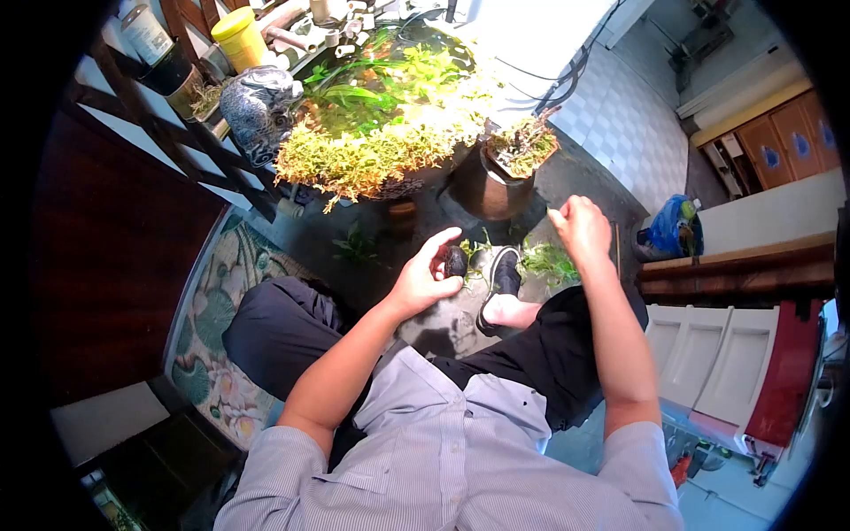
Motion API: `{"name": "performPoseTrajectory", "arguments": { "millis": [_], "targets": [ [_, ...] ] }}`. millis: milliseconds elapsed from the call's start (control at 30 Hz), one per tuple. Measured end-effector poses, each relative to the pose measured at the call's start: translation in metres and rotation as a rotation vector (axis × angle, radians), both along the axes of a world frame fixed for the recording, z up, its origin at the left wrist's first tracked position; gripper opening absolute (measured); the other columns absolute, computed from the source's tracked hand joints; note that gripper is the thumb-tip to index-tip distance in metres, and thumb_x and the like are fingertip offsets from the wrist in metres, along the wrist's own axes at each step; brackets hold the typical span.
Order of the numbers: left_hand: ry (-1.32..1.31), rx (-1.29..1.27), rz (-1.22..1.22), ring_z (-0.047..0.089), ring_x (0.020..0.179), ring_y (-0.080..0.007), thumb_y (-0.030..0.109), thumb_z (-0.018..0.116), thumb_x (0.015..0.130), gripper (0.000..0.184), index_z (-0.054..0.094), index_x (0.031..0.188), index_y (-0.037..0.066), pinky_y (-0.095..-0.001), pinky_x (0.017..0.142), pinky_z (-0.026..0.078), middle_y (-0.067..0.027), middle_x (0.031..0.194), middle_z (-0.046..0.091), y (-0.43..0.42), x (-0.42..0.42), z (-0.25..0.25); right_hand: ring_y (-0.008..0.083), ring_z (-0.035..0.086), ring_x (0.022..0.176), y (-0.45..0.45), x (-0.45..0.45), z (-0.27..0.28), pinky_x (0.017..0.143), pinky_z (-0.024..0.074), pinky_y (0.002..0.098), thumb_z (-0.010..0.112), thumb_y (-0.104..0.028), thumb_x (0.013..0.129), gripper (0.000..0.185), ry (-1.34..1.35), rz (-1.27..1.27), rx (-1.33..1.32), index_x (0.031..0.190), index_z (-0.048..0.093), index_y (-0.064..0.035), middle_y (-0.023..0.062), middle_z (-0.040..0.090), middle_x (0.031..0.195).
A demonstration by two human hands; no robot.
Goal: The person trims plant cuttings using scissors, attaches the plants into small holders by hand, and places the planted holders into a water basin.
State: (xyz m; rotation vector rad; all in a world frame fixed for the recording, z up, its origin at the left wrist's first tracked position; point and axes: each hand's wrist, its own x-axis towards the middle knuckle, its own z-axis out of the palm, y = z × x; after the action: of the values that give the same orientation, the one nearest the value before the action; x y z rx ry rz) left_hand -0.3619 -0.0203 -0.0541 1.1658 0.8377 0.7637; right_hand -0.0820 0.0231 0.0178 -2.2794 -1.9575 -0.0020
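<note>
My left hand [423,279] is closed round a small dark round object [456,261], which shows between the thumb and fingers. To the right and a little higher, my right hand [584,228] is raised with its fingers curled; what they hold, if anything, is too small to tell. Green plant cuttings [549,263] lie on the dark floor below my right hand, beside my sandalled foot [503,288]. More green sprigs [479,250] are just right of the dark object.
A brown pot [491,190] with a small plant stands ahead. Behind it is a pond edged with leafy plants [372,159]. A stone-like figure [257,111] and yellow tub [239,40] stand at upper left, a blue bag [675,228] at right.
</note>
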Motion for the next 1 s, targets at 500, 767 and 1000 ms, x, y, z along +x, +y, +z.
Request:
{"name": "performPoseTrajectory", "arguments": {
  "millis": [500, 767, 1000],
  "targets": [
    [0.215, 0.241, -0.002, 0.055, 0.087, -0.016, 0.012, 0.072, 0.063, 0.078, 0.035, 0.131, 0.01, -0.0303, 0.083, 0.047, -0.0104, 0.111, 0.053, -0.005, 0.002, 0.002, 0.0101, 0.057, 0.069, -0.008, -0.063, -0.055, 0.062, 0.0462, 0.0288, 0.069, -0.037, 0.079, 0.034, 1.017, 0.264, -0.624, 0.085, 0.071, -0.0041, 0.0057, 0.066, 0.073],
    [0.109, 0.112, 0.059, 0.048, 0.084, -0.0083, 0.0, 0.068, 0.069, 0.066, 0.038, 0.127, 0.006, -0.0245, 0.076, 0.043, -0.0034, 0.104, 0.049, -0.002, 0.004, -0.005, 0.0066, 0.055, 0.075, -0.013, -0.057, -0.03, 0.069, 0.0444, 0.0236, 0.069, -0.024, 0.082, 0.024, 1.266, 0.052, -0.411, 0.09, 0.069, -0.0009, -0.0007, 0.065, 0.082],
    [-0.208, -0.185, 0.117, 0.053, 0.091, -0.0115, -0.003, 0.063, 0.073, 0.053, 0.041, 0.12, 0.005, -0.0263, 0.081, 0.046, -0.0051, 0.105, 0.052, 0.003, 0.001, -0.019, 0.0071, 0.056, 0.076, -0.018, -0.05, -0.025, 0.071, 0.0448, 0.0236, 0.069, -0.021, 0.083, 0.024, 1.327, 0.018, -0.315, 0.095, 0.066, -0.0004, -0.0001, 0.065, 0.083]
  ]
}}
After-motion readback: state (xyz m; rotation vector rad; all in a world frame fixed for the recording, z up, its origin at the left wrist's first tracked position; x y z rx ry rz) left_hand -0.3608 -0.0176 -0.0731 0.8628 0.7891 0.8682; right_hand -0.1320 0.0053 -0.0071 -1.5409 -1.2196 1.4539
